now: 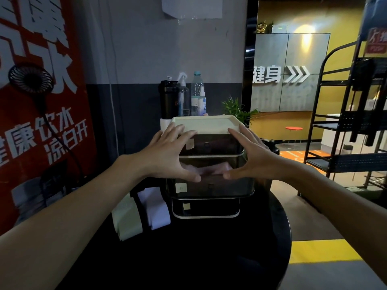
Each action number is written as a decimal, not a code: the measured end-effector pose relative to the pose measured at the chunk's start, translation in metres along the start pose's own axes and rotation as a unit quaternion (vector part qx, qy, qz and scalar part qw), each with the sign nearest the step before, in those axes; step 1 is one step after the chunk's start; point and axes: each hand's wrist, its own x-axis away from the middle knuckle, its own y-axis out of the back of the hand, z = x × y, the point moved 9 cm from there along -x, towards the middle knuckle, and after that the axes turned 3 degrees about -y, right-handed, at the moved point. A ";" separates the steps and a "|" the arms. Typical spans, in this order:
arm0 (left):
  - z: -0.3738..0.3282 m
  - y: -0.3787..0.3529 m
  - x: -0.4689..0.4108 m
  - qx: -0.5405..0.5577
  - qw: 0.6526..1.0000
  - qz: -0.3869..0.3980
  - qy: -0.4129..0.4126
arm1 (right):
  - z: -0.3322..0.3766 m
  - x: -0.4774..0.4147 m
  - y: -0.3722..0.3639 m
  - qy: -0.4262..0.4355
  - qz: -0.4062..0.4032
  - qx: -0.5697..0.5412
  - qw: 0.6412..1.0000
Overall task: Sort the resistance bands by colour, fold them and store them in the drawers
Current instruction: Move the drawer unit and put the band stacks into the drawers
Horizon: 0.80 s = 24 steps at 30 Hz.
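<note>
1. Pink band (211, 169) lies folded inside the middle drawer (211, 186), which stands pulled out from the small drawer unit (206, 124).
2. That unit has a cream top, three dark see-through drawers with small labels, and sits on a black round table (199, 254).
3. Left hand (165, 155) is spread wide, fingers straight and laid on the front edge of the cream top, thumb stretched down to the rim of the pulled-out drawer.
4. Right hand (253, 158) mirrors it on the other side, fingers flat against the top's corner, thumb at the same rim; neither hand is curled round anything.
5. The two thumb tips come near each other, just in front of the pink band.
6. Left of the unit, a pale green band (126, 218) and a lilac band (156, 208) lie side by side on the table, both folded flat.
7. Behind the unit stand a black flask (167, 99) and a water bottle (197, 91), with a green plant (237, 109) to the right.
8. A black metal rack (345, 122) stands well off to the right.
</note>
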 end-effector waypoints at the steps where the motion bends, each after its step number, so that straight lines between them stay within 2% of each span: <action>1: 0.000 0.001 0.000 -0.001 1.000 -0.002 -0.002 | 0.000 -0.002 0.000 0.004 0.001 0.006 1.000; 18: 0.005 0.010 -0.011 -0.069 0.991 -0.112 0.002 | 0.001 -0.018 0.007 0.038 -0.070 0.084 0.993; 24: 0.005 0.009 -0.018 -0.098 0.983 -0.151 0.019 | 0.001 -0.024 0.012 0.040 -0.141 0.113 0.983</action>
